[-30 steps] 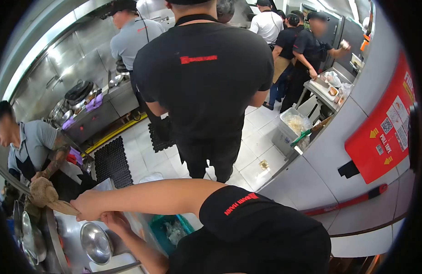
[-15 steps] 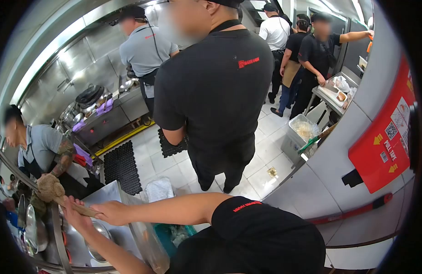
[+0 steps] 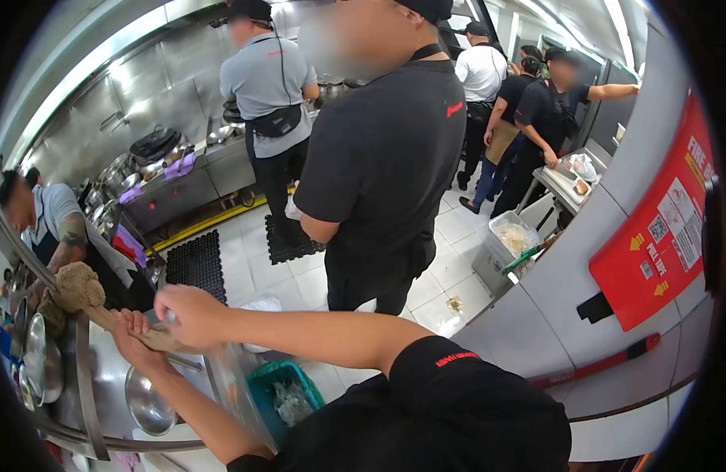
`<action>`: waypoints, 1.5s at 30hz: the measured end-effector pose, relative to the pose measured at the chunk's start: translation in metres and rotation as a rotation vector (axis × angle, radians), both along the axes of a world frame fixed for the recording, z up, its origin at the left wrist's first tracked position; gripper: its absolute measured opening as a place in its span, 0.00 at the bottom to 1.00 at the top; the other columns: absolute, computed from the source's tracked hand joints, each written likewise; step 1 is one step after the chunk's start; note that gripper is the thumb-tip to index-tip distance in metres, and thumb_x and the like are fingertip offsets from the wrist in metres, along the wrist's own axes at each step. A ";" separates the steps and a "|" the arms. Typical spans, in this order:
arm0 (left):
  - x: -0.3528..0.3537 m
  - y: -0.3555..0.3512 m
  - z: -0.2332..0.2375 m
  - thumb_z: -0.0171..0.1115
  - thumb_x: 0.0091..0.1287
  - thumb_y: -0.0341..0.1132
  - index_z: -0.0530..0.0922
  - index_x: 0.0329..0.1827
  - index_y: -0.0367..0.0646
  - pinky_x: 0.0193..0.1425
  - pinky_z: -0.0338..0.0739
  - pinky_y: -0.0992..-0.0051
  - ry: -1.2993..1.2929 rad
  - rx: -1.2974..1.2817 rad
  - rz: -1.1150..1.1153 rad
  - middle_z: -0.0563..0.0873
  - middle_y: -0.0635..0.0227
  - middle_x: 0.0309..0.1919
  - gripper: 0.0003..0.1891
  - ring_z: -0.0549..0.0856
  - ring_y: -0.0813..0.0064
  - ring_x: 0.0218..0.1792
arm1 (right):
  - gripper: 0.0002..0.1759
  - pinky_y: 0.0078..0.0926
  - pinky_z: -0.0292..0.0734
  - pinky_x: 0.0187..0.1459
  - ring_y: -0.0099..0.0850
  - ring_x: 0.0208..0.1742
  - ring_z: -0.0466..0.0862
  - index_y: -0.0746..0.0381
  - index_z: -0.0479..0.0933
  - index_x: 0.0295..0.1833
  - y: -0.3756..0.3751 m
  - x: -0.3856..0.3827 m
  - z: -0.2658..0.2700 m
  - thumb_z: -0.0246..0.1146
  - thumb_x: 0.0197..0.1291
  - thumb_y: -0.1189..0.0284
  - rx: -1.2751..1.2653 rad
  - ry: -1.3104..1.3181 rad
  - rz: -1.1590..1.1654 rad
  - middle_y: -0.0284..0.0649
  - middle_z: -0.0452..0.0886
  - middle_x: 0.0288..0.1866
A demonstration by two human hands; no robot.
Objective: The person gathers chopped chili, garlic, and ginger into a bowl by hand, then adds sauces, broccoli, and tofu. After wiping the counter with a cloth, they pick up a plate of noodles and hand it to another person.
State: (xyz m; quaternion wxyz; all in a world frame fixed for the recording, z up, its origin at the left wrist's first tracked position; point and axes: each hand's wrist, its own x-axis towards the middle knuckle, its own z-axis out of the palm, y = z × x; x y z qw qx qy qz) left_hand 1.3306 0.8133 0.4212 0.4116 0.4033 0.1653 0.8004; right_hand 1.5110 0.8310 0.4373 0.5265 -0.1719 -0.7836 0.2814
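Note:
A light tan, thick handle (image 3: 103,317) with a rough brown clump (image 3: 80,287) on its upper end slants across the left side. My left hand (image 3: 137,344) is wrapped round the handle below the clump. Just to the right, my right hand (image 3: 196,316) is over the handle's lower part with its fingers curled; a small greyish thing shows at its fingertips, too small to name. Below my hands, a metal bowl (image 3: 150,401) sits on the steel counter (image 3: 107,370).
A curved metal rail (image 3: 84,377) runs beside the counter. Steel bowls (image 3: 42,358) are at far left. A green basket (image 3: 260,381) with plastic stands below my right forearm. A person in black (image 3: 386,149) stands ahead; a co-worker in grey (image 3: 60,216) is at left.
My right hand has come off its grip round the handle and risen slightly. The view has shifted; the person in black has turned and the grey-shirted co-worker at the back stands more in view.

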 end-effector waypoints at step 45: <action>0.020 -0.077 -0.051 0.60 0.60 0.38 0.73 0.35 0.45 0.27 0.65 0.80 0.263 -0.520 0.387 0.73 0.76 0.23 0.08 0.71 0.82 0.25 | 0.11 0.39 0.71 0.28 0.41 0.25 0.79 0.63 0.78 0.23 -0.296 0.178 -0.410 0.55 0.44 0.68 -0.124 -1.074 0.216 0.47 0.78 0.20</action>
